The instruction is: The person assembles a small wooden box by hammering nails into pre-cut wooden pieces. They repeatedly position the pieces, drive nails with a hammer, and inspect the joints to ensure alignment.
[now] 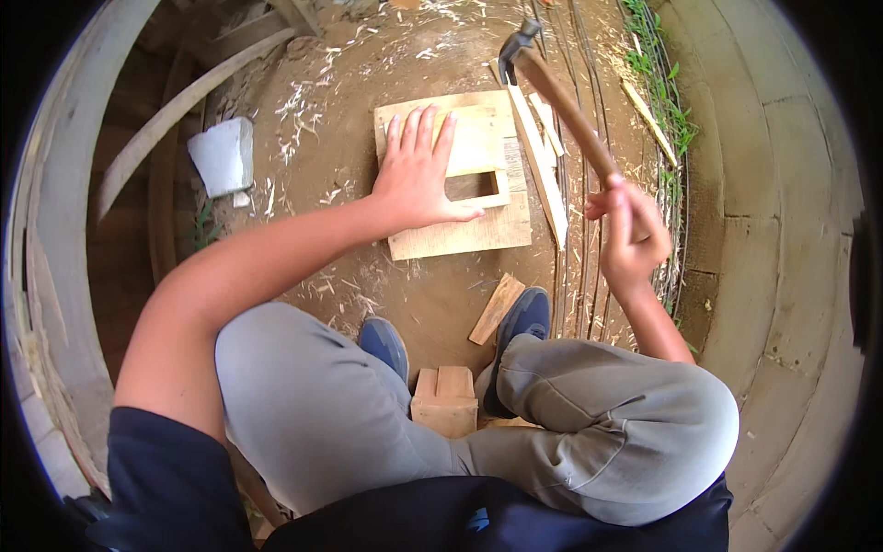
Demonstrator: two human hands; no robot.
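Observation:
My left hand (420,177) lies with its fingers spread on a shallow wooden box (474,112), pressing on the board that covers part of its top. A dark opening (474,187) shows beside the thumb, framed by narrow wooden sides. Beneath the box, a flat plywood board (460,241) rests on the dirt. Raised on the right, my right hand (635,235) is closed round the lower end of a claw hammer's wooden handle. The hammer (572,109) tilts up and to the left, its metal head apart from the box.
Long wood strips (541,175) and thin metal rods (581,276) lie right of the box. A wood offcut (498,308) is by my right shoe, a wooden block (445,402) between my feet. A pale block (222,156) sits left. A block wall (750,166) borders the right; shavings litter the ground.

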